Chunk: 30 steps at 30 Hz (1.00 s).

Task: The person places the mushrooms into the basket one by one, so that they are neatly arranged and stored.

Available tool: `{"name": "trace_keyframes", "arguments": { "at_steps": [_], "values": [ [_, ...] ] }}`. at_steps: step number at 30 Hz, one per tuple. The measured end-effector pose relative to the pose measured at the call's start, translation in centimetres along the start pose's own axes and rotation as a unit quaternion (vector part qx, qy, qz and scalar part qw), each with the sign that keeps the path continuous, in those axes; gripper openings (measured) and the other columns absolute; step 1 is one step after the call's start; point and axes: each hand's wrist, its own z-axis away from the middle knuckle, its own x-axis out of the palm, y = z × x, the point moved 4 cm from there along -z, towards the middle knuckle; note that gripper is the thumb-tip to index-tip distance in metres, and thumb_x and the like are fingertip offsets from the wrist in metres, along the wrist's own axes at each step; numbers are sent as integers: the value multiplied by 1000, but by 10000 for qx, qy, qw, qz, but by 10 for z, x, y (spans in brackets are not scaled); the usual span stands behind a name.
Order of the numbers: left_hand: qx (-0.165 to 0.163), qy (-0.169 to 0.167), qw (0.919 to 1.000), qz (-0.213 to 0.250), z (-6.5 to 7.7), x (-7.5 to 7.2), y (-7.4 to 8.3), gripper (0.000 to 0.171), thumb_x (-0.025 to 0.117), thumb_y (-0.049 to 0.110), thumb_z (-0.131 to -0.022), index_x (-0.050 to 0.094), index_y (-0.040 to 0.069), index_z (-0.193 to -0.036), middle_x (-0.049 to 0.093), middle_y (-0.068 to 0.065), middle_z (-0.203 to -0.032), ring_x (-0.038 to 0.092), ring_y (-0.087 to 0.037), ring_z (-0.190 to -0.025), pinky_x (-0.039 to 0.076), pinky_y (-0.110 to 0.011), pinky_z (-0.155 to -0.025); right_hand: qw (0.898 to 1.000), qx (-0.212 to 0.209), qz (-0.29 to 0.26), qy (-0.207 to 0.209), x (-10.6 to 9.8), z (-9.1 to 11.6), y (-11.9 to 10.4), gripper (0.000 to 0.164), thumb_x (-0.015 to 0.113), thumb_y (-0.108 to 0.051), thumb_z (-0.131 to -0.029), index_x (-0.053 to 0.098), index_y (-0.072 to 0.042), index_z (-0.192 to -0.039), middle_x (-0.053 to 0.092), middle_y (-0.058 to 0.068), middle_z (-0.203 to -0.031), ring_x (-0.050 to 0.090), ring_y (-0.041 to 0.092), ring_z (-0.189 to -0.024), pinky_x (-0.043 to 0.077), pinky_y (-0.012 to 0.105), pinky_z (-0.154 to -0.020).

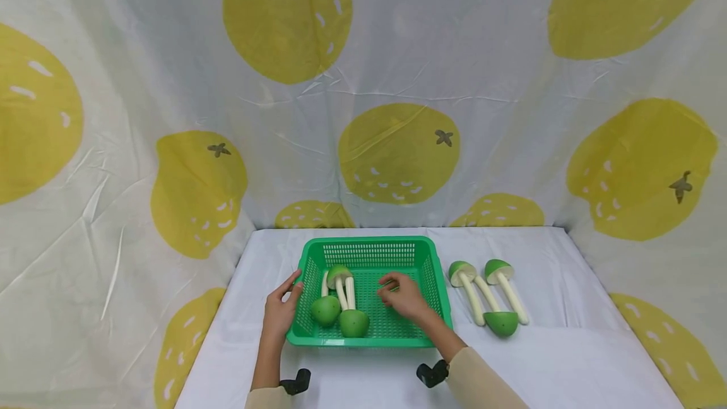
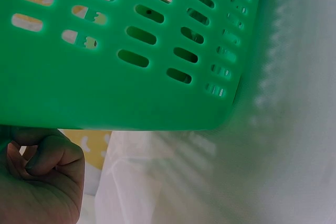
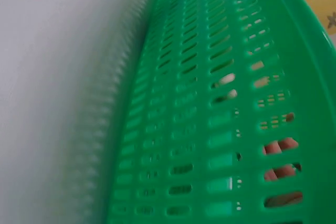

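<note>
green perforated basket [image 1: 363,342]: upright. three green-capped mushrooms [image 1: 354,324]: lying inside, left half. three matching mushrooms [image 1: 502,324]: lying outside, right.

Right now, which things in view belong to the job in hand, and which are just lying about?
Likely part of the job:
green basket, its rim held by the left hand
three green-capped mushrooms in the basket
three matching mushrooms to its right

Likely just surroundings:
white tablecloth
lemon-print backdrop
black wrist devices

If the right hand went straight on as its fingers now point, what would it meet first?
The right hand would probably first meet the mushrooms lying to its left in the basket. Its height is unclear, so it may pass above them.
</note>
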Motion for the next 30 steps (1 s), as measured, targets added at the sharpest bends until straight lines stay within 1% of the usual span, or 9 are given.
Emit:
{"name": "trace_keyframes", "arguments": {
  "at_steps": [6,10,12,16,18,20,23,27,30],
  "values": [
    [21,0,10000,-17,1,0,0,40,62,42,-103,65,30,-141,63,-9,-111,50,-30,-136,39,-55,-105,9998,19,33,183,-14,3,-1,25,69,-11,-97,67,1,-119,70,14,-103,73,40,-92,60,51,-81],
    [11,-30,10000,2,1,0,-1,40,62,41,-104,64,30,-142,63,-10,-111,47,-30,-141,36,-58,-110,9997,-74,35,246,-23,4,-1,23,70,-9,-97,68,2,-117,70,15,-103,73,38,-90,61,47,-79],
    [5,-47,10000,23,1,0,-1,39,62,41,-104,64,31,-142,63,-11,-112,46,-30,-143,35,-57,-111,9996,-105,56,273,-27,5,-1,24,70,-9,-96,67,3,-117,70,15,-102,72,37,-89,61,46,-79],
    [-19,-63,10000,-12,1,0,0,40,62,41,-104,64,31,-142,63,-11,-112,49,-29,-138,38,-53,-105,9994,-126,119,308,-36,8,-2,24,70,-9,-96,67,2,-118,70,14,-101,72,39,-90,61,48,-79],
    [-49,-68,10000,-30,1,0,0,40,62,40,-104,64,31,-142,63,-11,-112,50,-29,-137,39,-52,-103,9994,-136,106,315,-40,9,-5,23,70,-8,-96,67,0,-118,70,14,-101,72,41,-91,61,50,-79],
    [-75,-76,9999,-33,2,-1,0,40,62,39,-104,64,30,-143,63,-11,-113,49,-30,-138,39,-55,-106,9993,-145,113,314,-44,11,-7,23,70,-8,-96,67,-2,-118,70,13,-102,72,40,-91,60,50,-80],
    [-96,-91,9999,2,2,0,0,39,62,38,-104,64,30,-143,62,-12,-114,45,-32,-143,35,-62,-112,9991,-200,135,357,-51,13,-12,23,68,-7,-96,67,-4,-118,70,12,-102,73,33,-88,60,47,-80],
    [-83,-106,9999,7,1,0,0,40,61,39,-104,63,31,-143,62,-12,-115,43,-34,-145,31,-66,-115,9985,-273,143,443,-60,15,-15,22,66,-8,-97,67,-4,-119,71,11,-102,73,25,-84,61,42,-77],
    [-93,-100,9999,4,2,-1,-1,40,61,42,-104,63,32,-143,62,-12,-116,42,-33,-146,31,-66,-115,9981,-337,109,498,-67,17,-16,23,67,-9,-98,67,-3,-120,70,13,-103,74,27,-84,62,38,-75]
  ]
}}
